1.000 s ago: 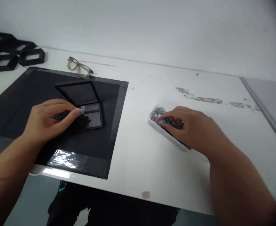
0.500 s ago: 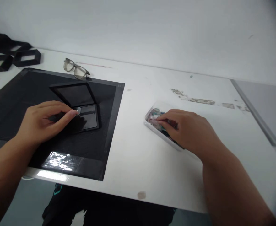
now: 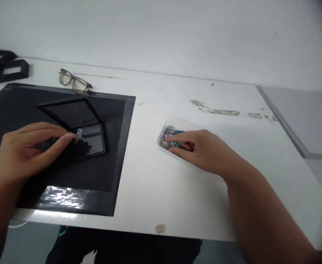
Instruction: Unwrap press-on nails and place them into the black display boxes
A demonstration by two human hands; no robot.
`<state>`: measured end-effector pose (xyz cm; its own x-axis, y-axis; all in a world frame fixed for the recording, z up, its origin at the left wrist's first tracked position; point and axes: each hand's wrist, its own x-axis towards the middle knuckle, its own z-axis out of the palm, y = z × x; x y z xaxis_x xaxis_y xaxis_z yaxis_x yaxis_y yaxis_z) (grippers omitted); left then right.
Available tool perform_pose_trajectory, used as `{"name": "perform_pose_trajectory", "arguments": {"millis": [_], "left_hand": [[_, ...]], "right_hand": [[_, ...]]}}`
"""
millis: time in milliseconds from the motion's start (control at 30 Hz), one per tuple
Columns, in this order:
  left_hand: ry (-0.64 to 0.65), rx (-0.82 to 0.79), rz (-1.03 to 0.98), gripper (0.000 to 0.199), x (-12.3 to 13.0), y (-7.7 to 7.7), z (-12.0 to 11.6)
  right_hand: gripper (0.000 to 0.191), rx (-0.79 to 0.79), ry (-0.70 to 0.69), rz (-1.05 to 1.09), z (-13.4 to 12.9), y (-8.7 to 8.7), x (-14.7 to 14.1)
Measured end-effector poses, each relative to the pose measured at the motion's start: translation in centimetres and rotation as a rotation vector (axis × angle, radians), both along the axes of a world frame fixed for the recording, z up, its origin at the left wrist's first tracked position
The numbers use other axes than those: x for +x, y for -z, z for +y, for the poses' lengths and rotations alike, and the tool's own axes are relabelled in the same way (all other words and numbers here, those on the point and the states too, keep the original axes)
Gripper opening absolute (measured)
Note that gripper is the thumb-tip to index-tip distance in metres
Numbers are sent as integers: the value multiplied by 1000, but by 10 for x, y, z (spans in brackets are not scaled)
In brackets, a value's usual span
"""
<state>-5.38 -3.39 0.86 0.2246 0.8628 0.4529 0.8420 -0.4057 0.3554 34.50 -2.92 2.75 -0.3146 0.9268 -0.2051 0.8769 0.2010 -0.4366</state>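
Note:
My left hand (image 3: 37,148) pinches a small, clear bluish stone-like piece (image 3: 79,133) between thumb and index finger, just above an open black case (image 3: 103,141). The case's framed lid (image 3: 70,112) leans back, and its base has a glossy, mirror-like surface (image 3: 95,137) with a dark reflection of the fingers. Over on the right, my right hand (image 3: 202,148) reaches into a white tray (image 3: 181,122) of small shiny pieces (image 3: 170,130). Index finger and thumb are apart there, touching or just over the pieces. The hand hides part of the tray.
Under the case lies a black mat (image 3: 119,146) on the white table (image 3: 144,176). Eyeglasses (image 3: 73,81) rest behind the mat. Black rectangular frames (image 3: 11,70) stand at the back left. A grey-edged panel (image 3: 287,124) lies at the right. Behind everything rises a white wall (image 3: 161,36).
The right hand's thumb and index finger have parted from a pinch among the pieces. The left hand still holds its small piece by the case. The whole view has shifted slightly.

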Motion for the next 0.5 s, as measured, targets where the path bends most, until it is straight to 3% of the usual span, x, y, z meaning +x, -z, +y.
{"name": "perform_pose_trajectory", "arguments": {"millis": [300,500], "left_hand": [[-2,16,-17,24,1,-4,-1],[-26,-22,13,27,-1,-4,-3]], "right_hand": [[22,74,-17,111,-2,1,1],[29,-107,-89,178,-3,-2,4]]}}
